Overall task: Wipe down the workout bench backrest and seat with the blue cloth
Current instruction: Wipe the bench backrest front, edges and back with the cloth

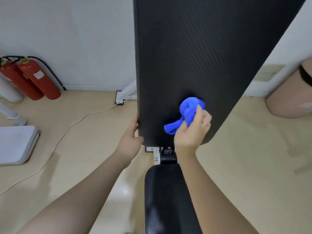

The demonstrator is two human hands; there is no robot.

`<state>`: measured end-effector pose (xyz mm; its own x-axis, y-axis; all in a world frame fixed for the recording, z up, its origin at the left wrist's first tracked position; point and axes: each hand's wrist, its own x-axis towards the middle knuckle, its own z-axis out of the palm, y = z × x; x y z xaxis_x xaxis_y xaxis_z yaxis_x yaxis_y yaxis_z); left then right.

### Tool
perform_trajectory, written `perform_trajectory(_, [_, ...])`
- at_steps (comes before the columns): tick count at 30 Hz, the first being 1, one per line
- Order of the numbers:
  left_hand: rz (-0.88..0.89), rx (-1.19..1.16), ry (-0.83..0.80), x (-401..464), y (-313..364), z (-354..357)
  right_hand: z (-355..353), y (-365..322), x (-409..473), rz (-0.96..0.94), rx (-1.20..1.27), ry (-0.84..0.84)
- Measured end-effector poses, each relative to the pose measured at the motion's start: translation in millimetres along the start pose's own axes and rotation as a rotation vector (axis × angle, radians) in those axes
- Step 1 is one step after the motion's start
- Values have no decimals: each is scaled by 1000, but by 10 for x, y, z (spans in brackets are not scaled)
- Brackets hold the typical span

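Against the lower part of the backrest (194, 56), one blue cloth (187, 114) is pressed by one of two hands.

Right hand (192, 130) has its fingers curled round the bunched cloth, a loose tail of it hanging to the left, a ring on one finger; left hand (130, 134) clasps the backrest's left edge near its bottom corner, thumb on the front; below the backrest, across a hinge bracket (166, 155), lies one black seat (166, 196); left of the backrest stand two red fire extinguishers (30, 78) by the wall; one white cable (67, 130) trails over the floor (244, 166); one pale flat pad (16, 144) lies far left.
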<state>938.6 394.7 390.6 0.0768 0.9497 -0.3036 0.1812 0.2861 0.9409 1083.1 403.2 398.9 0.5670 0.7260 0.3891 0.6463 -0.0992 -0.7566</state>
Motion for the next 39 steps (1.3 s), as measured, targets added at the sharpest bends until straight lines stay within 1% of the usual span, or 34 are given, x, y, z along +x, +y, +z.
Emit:
perform_trajectory(2, [11,20,-11,-7,-12,7,211,-86,-412,-202,-49,-209])
perform_trajectory(3, [9,34,-16,-4,-21,6,286,-145,-550,-220,-64,-327])
perform_trajectory(4, [2,48,-30,1,-29,-9,336,-185,-651,-197,-86,-423])
perform_trajectory(5, [-3,50,-55,7,-26,-33,339,-223,-694,-164,-96,-488])
perform_trajectory(7, [-1,29,-100,8,-15,-163,256,-326,-635,-166,-108,-511])
perform_trajectory(8, [10,11,-113,0,21,-231,174,-387,-523,-224,-130,-487])
perform_trajectory(9, [16,6,-112,1,39,-266,98,-417,-390,-326,-169,-424])
perform_trajectory(12, [46,32,48,-19,175,-439,-58,-800,106,-697,-252,-123])
perform_trajectory(13, [61,41,103,-42,215,-508,-100,-1018,263,-801,-267,-58])
perform_trajectory(15, [83,51,146,-47,253,-583,-164,-1412,545,-958,-328,36])
perform_trajectory(16, [97,47,155,-53,271,-632,-175,-1599,627,-1040,-392,56])
perform_trajectory(17, [111,46,159,-55,284,-674,-175,-1732,658,-1117,-493,17])
perform_trajectory(18, [123,44,167,-59,302,-713,-140,-1822,624,-1201,-654,-91])
perform_trajectory(19, [131,43,178,-56,310,-733,-81,-1836,531,-1285,-865,-268])
perform_trajectory(20, [135,35,194,-65,315,-733,-16,-1755,388,-1325,-1061,-474])
perform_trajectory(21, [138,26,212,-78,305,-743,52,-1637,223,-1311,-1206,-645])
perform_trajectory(22, [141,23,230,-90,273,-757,132,-1493,74,-1271,-1280,-763])
perform_trajectory(23, [141,26,241,-103,207,-773,209,-1345,-62,-1234,-1326,-843])
perform_trajectory(25, [118,28,240,-129,25,-805,347,-1078,-272,-1258,-1392,-944])
perform_trajectory(26, [100,28,230,-141,-66,-822,409,-972,-321,-1301,-1416,-964])
perform_trajectory(28, [66,17,222,-155,-193,-850,438,-904,-300,-1384,-1415,-951])
perform_trajectory(30, [38,-13,228,-151,-259,-860,359,-998,-160,-1437,-1360,-877])
perform_trajectory(31, [27,-27,224,-155,-274,-844,296,-1088,-48,-1434,-1318,-801])
perform_trajectory(34, [43,-39,219,-157,-256,-798,150,-1464,295,-1411,-1124,-453])
perform_trajectory(35, [47,-48,215,-156,-239,-776,133,-1550,355,-1388,-1115,-386])
perform_trajectory(37, [52,-64,206,-131,-217,-758,158,-1636,364,-1344,-1157,-304])
perform_trajectory(38, [49,-70,203,-119,-202,-751,176,-1628,327,-1347,-1195,-283])
perform_trajectory(39, [43,-78,208,-111,-198,-757,213,-1581,269,-1357,-1243,-298])
